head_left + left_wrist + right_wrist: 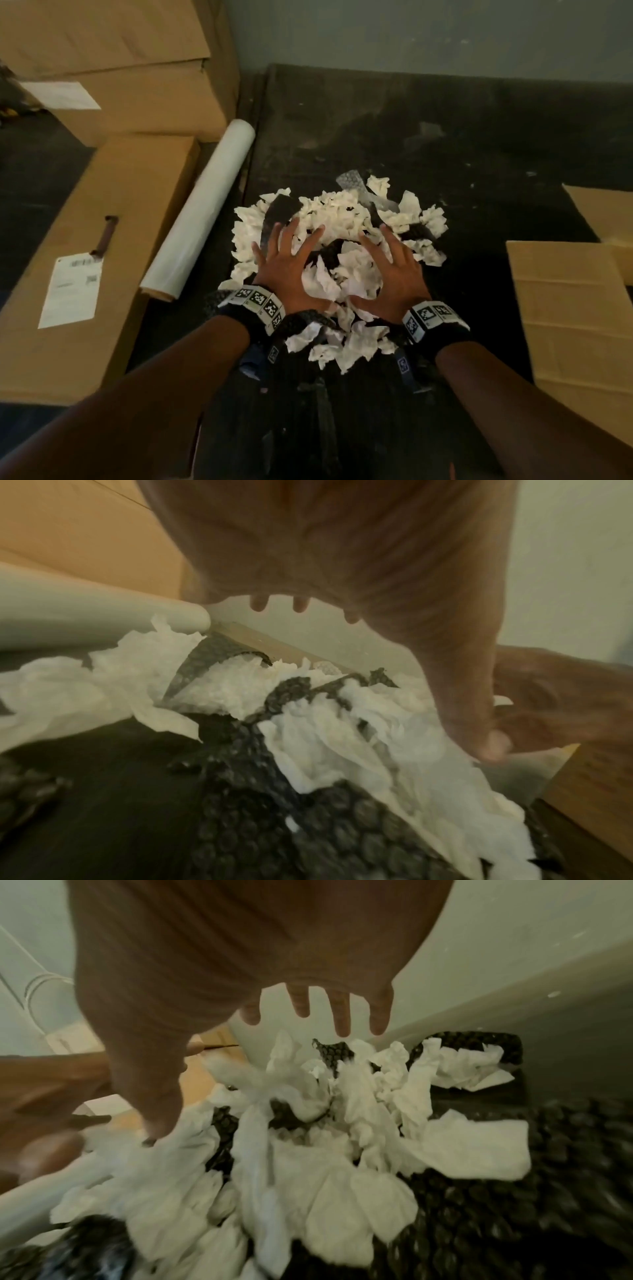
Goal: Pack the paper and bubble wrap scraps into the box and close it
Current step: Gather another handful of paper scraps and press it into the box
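Beside scrap pile (342,240), film roll (202,212), cardboard (575,308), left hand (287,270), right hand (394,274) both spread flat

Left hand (286,270) and right hand (388,274) spread flat, thumbs seemingly nearly touching.

Dim warm light; wrist views blurred, edges warped; head view soft
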`<state>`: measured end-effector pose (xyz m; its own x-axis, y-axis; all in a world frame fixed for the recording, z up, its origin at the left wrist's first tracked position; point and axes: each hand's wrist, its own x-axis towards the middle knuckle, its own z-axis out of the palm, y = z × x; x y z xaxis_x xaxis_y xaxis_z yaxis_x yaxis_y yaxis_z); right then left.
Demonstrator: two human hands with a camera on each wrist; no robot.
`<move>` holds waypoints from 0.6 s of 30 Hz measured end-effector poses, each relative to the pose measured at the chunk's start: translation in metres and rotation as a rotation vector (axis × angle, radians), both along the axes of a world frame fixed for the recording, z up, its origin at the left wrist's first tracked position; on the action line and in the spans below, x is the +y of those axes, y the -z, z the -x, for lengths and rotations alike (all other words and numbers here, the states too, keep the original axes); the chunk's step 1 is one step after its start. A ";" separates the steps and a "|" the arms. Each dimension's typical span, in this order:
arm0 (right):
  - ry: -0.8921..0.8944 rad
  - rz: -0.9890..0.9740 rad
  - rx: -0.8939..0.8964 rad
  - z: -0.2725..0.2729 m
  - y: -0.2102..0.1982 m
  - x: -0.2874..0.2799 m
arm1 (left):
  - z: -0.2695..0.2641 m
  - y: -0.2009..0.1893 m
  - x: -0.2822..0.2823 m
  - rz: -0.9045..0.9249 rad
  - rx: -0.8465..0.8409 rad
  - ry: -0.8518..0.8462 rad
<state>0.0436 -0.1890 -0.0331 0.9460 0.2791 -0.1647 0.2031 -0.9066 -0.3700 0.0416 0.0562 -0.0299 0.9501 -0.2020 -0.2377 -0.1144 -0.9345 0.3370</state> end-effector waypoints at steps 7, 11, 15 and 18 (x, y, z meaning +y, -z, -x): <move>-0.060 0.198 0.167 -0.061 -0.004 0.018 | -0.047 0.017 0.000 -0.128 0.041 0.041; -0.121 0.259 0.272 -0.101 0.009 0.024 | -0.069 0.033 -0.006 -0.107 0.161 -0.005; -0.190 0.288 0.296 -0.116 0.031 0.036 | -0.081 0.051 -0.015 -0.146 0.250 0.038; -0.210 0.333 0.291 -0.118 0.046 0.041 | -0.083 0.063 -0.020 -0.219 0.277 0.051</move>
<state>0.1614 -0.1483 -0.0789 0.7762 0.3459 -0.5271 0.3253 -0.9359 -0.1352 0.1246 0.0361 -0.0925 0.8333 -0.1636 -0.5281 -0.0954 -0.9834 0.1542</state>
